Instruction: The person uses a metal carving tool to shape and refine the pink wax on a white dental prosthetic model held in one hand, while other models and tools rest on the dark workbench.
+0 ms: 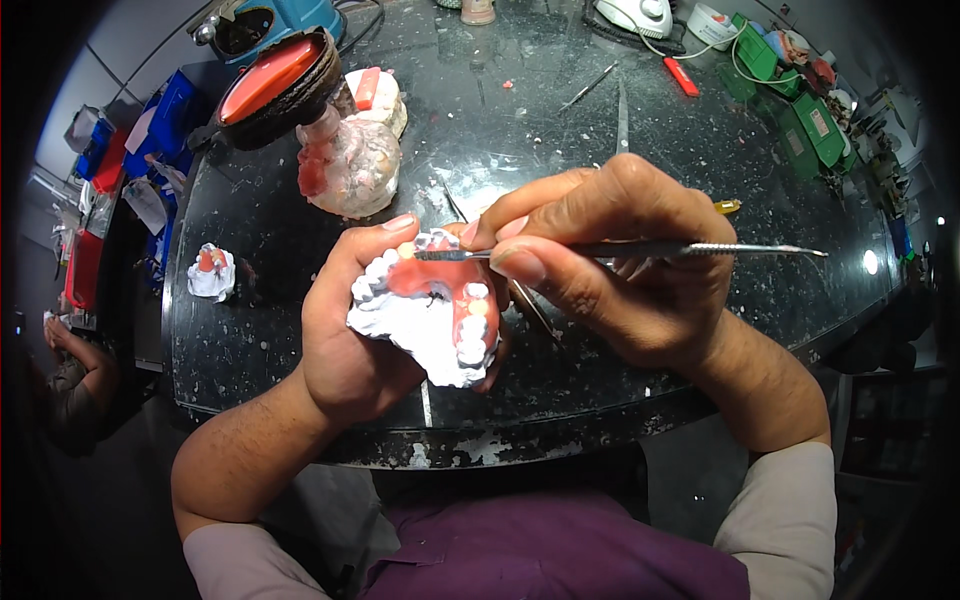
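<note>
My left hand [335,330] grips a white plaster dental model [420,340] with teeth and pink wax along its arch, tilted toward the camera. My right hand [625,275] pinches a long, double-ended metal carving instrument [710,248], its flat end lying over the pink wax at the upper part of the arch. Other slim metal tools [537,322] lie on the black worktop behind and under my hands, partly hidden by them. A smaller plaster piece [211,283] with pink and yellowish parts sits left of my left hand.
The black worktop [800,300] holds a plaster articulator mass [355,165], a dark wax dish [270,90], a blue machine [240,25], a white device [630,15], a red handle [680,76] and green trays [820,130]. Blue bins [170,130] and another person's hands [62,335] are at left.
</note>
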`<action>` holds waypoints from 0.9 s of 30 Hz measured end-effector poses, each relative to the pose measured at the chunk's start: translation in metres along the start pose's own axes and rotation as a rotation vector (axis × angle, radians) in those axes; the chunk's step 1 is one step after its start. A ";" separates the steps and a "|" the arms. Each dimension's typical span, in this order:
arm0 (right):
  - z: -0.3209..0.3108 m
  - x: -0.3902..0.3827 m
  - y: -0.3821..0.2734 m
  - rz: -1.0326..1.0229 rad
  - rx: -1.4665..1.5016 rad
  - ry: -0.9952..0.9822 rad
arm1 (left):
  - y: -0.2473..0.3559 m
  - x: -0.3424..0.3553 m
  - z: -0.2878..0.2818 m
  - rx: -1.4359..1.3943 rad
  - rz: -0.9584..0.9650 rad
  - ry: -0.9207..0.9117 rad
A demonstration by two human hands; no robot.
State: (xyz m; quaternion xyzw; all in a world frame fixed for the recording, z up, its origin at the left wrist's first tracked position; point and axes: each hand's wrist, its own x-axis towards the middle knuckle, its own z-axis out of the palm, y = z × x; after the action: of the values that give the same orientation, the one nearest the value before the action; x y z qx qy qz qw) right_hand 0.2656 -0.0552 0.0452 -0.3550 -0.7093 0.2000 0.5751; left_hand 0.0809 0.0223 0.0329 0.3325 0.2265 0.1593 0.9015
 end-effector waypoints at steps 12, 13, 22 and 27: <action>0.001 -0.001 0.004 0.033 0.072 0.005 | 0.001 0.000 0.003 -0.047 -0.001 0.032; 0.002 -0.001 0.005 0.026 0.079 0.008 | 0.001 0.000 0.003 -0.039 -0.003 0.049; 0.003 -0.002 0.007 0.022 0.083 0.015 | 0.001 0.000 0.002 -0.064 -0.003 0.035; 0.004 -0.002 0.005 0.030 0.066 0.022 | 0.002 -0.001 0.004 -0.056 -0.011 0.073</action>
State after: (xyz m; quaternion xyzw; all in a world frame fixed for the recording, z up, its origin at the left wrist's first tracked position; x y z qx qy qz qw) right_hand 0.2638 -0.0530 0.0392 -0.3486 -0.6905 0.2283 0.5913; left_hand 0.0820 0.0207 0.0373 0.2996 0.2566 0.1727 0.9025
